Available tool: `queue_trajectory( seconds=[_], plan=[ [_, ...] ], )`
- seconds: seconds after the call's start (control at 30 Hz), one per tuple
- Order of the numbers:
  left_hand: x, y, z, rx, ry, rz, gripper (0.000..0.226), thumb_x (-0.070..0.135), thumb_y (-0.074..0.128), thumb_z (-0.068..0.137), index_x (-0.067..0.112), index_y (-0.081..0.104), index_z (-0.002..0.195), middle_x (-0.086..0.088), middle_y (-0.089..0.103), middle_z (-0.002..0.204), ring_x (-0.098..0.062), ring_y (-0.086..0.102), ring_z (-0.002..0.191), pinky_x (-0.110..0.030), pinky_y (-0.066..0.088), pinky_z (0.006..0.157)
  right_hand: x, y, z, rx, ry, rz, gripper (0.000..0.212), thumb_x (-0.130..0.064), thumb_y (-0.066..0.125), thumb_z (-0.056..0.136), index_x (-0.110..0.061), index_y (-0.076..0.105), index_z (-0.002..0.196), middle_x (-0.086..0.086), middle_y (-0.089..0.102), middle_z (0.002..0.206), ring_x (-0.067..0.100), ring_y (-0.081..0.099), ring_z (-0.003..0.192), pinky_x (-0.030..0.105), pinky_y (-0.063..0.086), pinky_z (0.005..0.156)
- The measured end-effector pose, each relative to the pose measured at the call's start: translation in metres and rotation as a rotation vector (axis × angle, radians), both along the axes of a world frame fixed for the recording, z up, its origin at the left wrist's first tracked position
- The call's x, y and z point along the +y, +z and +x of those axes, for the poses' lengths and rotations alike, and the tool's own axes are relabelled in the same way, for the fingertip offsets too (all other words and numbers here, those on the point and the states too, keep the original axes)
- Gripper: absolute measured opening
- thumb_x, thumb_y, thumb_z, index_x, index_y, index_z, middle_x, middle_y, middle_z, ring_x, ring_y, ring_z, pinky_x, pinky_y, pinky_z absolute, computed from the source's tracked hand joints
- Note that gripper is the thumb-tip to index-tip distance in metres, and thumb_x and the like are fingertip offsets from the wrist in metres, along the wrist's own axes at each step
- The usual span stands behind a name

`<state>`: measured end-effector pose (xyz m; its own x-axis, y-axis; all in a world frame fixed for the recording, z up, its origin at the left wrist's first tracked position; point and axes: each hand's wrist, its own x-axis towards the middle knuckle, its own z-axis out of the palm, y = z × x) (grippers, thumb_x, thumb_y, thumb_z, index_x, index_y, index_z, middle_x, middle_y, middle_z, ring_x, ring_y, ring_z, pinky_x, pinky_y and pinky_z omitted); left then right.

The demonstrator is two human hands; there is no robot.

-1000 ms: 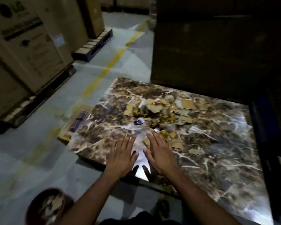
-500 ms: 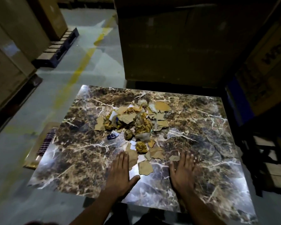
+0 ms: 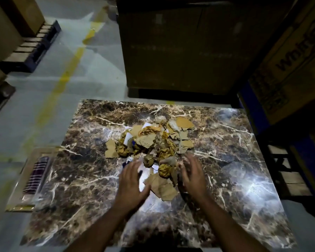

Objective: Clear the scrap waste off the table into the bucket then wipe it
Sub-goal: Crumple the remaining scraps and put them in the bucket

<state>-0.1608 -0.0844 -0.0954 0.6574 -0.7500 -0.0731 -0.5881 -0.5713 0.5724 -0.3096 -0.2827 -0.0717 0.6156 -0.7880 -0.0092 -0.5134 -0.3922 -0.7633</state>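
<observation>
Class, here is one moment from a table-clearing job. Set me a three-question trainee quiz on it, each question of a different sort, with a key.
1. True or false: the scrap pile lies near the middle of the marble table.
2. The left hand is: A) open, B) gripping a cloth, C) out of view.
3. Fill in: the right hand sits at the pile's ____ edge, nearest the person.

Key: 1 true; 2 A; 3 near.

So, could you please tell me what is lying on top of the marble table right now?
On the marble table lies a scrap pile: torn cardboard, crumpled gold foil, white paper bits. The pile hides whatever lies beneath it.
</observation>
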Motion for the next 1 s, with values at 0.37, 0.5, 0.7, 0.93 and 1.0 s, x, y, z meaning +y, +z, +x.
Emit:
queue_trajectory(
  seconds=[0.37,0.5,0.7,0.93,1.0],
  plan=[
    [-0.027,-0.004,0.071,0.013,-0.009,0.18,0.094,0.089,0.021,0.081,0.038,0.01,0.16,0.005,-0.005,0.169,-0.029,-0.002,0.154,-0.062,0.01,0.121,-0.041,-0.016,0.062,0.365,0.648,-0.28,0.062,-0.054,0.039,0.103,-0.042,0.015,0.159,-0.007,0.008,0.169,0.017,-0.002,0.156,0.053,0.006,0.126],
    [-0.008,0.001,0.033,0.002,-0.045,0.101,0.074,0.078,0.03,0.09,0.044,0.023,0.155,0.009,0.006,0.169,-0.024,0.011,0.153,-0.059,0.013,0.118,-0.021,-0.022,0.021,0.294,0.644,-0.256,0.062,-0.054,0.043,0.101,-0.045,0.017,0.157,-0.013,0.012,0.168,0.011,-0.002,0.156,0.051,0.01,0.126],
    [0.022,0.008,0.012,-0.151,0.007,-0.017,0.057,0.06,0.043,0.093,0.038,0.039,0.146,0.005,0.038,0.156,-0.027,0.041,0.136,-0.054,0.027,0.108,-0.002,-0.018,-0.044,0.043,0.244,-0.149,0.07,-0.053,0.045,0.095,-0.031,0.027,0.158,-0.007,0.016,0.169,0.019,0.018,0.154,0.052,0.015,0.121],
    [-0.002,-0.001,0.056,-0.088,-0.033,0.175,0.071,0.068,0.033,0.092,0.037,0.024,0.156,0.006,0.009,0.168,-0.031,0.019,0.15,-0.066,0.02,0.115,0.062,-0.05,-0.084,0.159,0.155,-0.093,0.081,-0.063,0.039,0.095,-0.028,0.01,0.162,-0.001,-0.003,0.171,0.025,0.008,0.156,0.065,0.021,0.119],
    [-0.005,-0.002,0.052,-0.132,0.058,0.165,0.069,0.063,0.035,0.094,0.033,0.025,0.156,0.001,0.01,0.168,-0.032,0.02,0.149,-0.067,0.02,0.115,0.059,-0.048,-0.065,0.168,0.123,-0.084,0.083,-0.065,0.039,0.093,-0.031,0.006,0.162,-0.001,-0.007,0.17,0.021,0.002,0.157,0.06,0.01,0.122]
  ],
)
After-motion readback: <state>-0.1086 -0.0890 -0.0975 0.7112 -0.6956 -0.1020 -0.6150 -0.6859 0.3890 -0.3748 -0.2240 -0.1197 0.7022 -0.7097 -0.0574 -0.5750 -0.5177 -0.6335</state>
